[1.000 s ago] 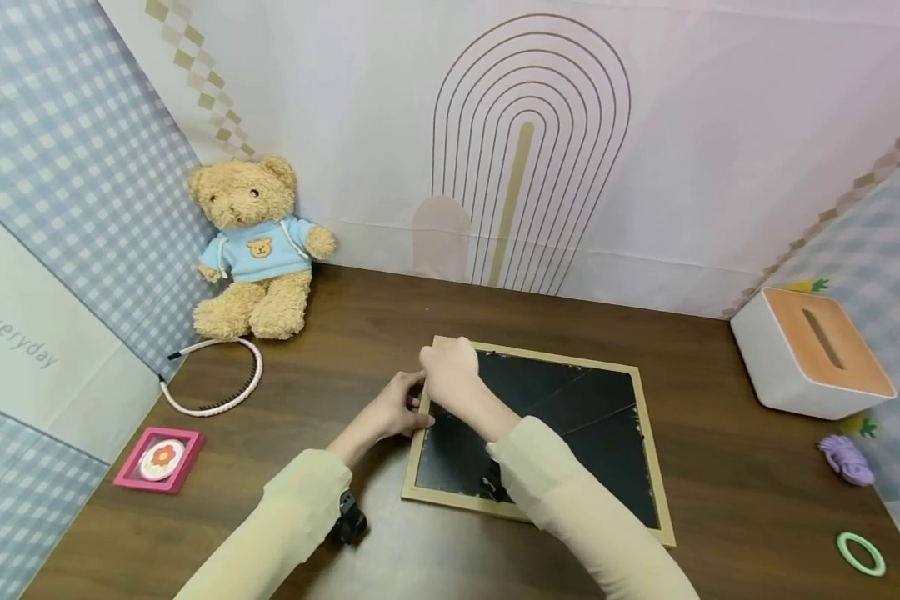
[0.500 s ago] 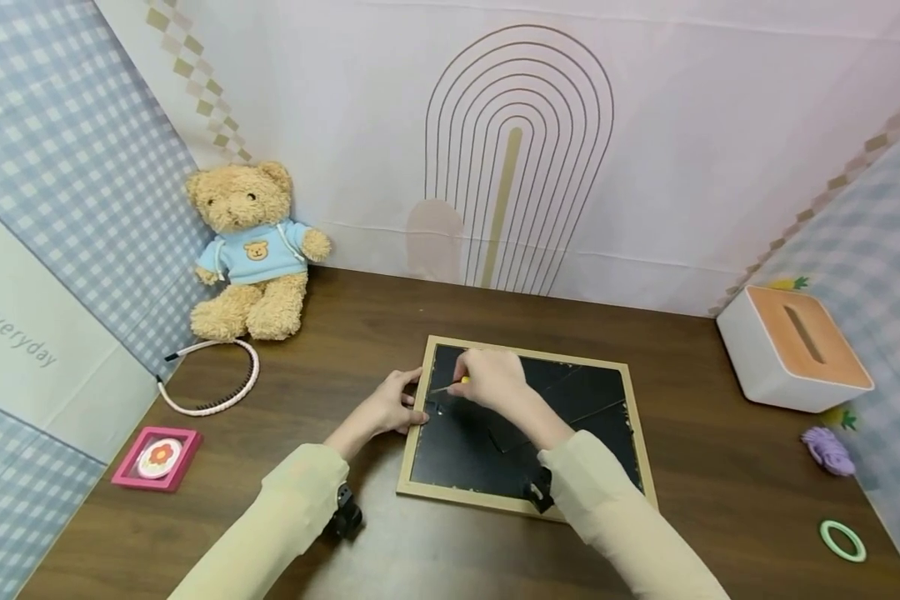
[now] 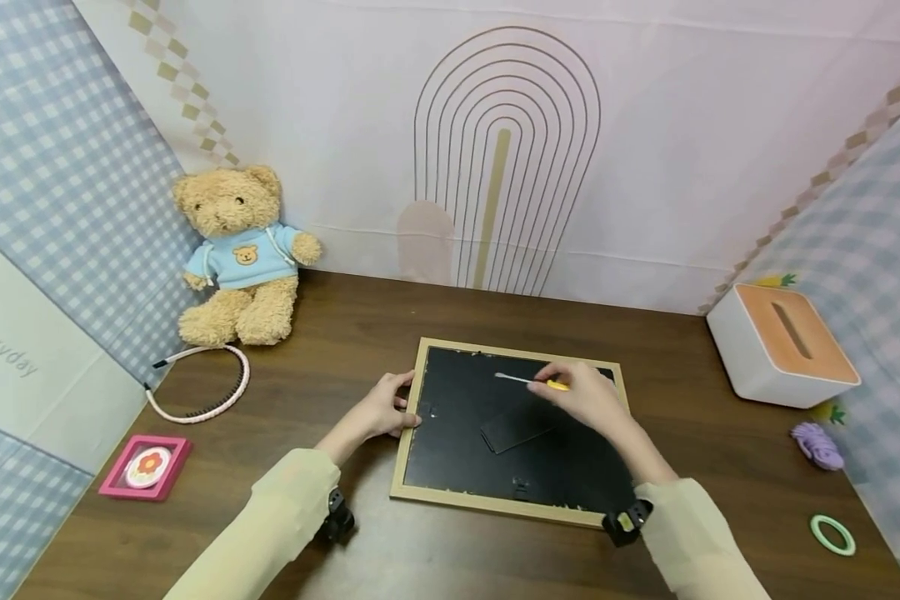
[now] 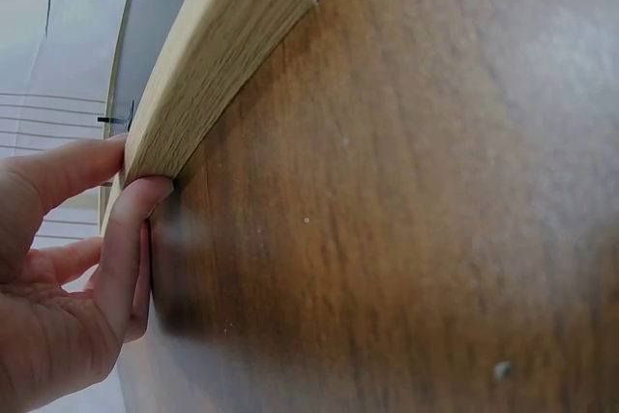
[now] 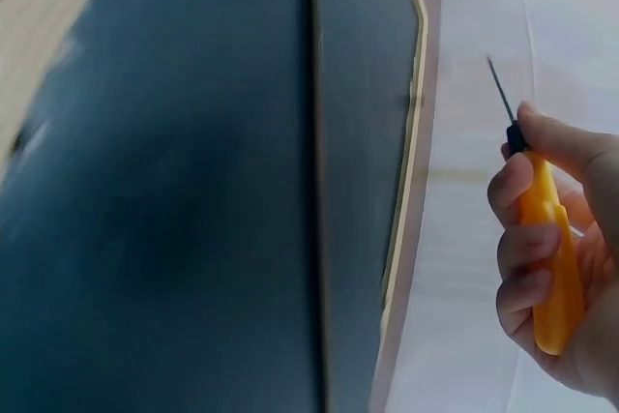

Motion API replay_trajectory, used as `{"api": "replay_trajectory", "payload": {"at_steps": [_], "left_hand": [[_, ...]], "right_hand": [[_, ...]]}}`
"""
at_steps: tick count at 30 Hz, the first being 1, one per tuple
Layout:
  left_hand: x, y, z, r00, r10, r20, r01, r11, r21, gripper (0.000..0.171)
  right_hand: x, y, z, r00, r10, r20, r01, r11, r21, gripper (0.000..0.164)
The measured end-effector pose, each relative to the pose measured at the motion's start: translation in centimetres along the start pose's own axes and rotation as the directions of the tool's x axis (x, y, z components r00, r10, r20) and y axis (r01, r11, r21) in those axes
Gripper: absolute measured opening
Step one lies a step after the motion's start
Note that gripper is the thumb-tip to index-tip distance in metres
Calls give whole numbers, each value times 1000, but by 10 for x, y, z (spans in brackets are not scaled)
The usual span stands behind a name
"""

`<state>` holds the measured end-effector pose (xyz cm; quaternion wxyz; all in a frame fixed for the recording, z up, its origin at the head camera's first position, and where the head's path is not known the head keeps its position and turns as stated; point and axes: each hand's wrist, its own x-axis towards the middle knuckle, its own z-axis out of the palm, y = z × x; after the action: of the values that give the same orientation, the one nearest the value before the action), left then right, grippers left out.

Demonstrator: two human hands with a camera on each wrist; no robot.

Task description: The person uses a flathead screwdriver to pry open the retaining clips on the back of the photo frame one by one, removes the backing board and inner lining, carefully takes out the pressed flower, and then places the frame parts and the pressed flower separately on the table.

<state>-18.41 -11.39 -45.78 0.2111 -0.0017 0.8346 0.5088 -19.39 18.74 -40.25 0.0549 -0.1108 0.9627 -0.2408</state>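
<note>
A picture frame with a light wood border (image 3: pixel 487 502) lies face down on the table, its black backing (image 3: pixel 457 450) upward. A folded stand flap (image 3: pixel 517 429) sits mid-backing. My left hand (image 3: pixel 378 408) grips the left border, thumb on top. The left wrist view shows its fingertips (image 4: pixel 155 191) against the wooden side (image 4: pixel 218 60). Over the right part of the backing, my right hand (image 3: pixel 588 398) holds a screwdriver (image 3: pixel 513 379), its shaft pointing left above the board. Fingers wrap the yellow screwdriver handle (image 5: pixel 553 268) in the right wrist view.
A teddy bear (image 3: pixel 238 254) sits at the back left, with a headband (image 3: pixel 243 379) and a pink box (image 3: pixel 148 467) nearer. To the right are a tissue box (image 3: pixel 787 350), purple yarn (image 3: pixel 817 444) and a green ring (image 3: pixel 832 518) on the table (image 3: pixel 690 417).
My right hand has moved from the frame's left border to the right across the backing, carrying the screwdriver. My left hand keeps its grip on the left border.
</note>
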Motion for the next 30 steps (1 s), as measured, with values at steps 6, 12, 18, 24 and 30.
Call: {"api": "replay_trajectory", "payload": {"at_steps": [6,12,18,24,30], "left_hand": [[-1,-3,-2,1000,5,-1,-5,1000,13,82],[-1,-4,-2,1000,5,-1,-5,1000,3,82],[-1,-2,0,1000,13,5,-13,1000,2,82],[0,-3,0,1000,30,2,-30,999,13,81],[0,-4,0,999,35,-2,-34,999,14,81]], "right_hand": [[-20,38,-12,991,105,-79,-101,993,57,37],[-40,70,-15,969,218,-117,-210,975,75,44],[-58,98,-14,935,306,-179,-275,945,178,41],[-70,126,-15,882,414,-226,-367,903,223,43],[-80,147,-16,809,550,-210,-494,828,264,43]]}}
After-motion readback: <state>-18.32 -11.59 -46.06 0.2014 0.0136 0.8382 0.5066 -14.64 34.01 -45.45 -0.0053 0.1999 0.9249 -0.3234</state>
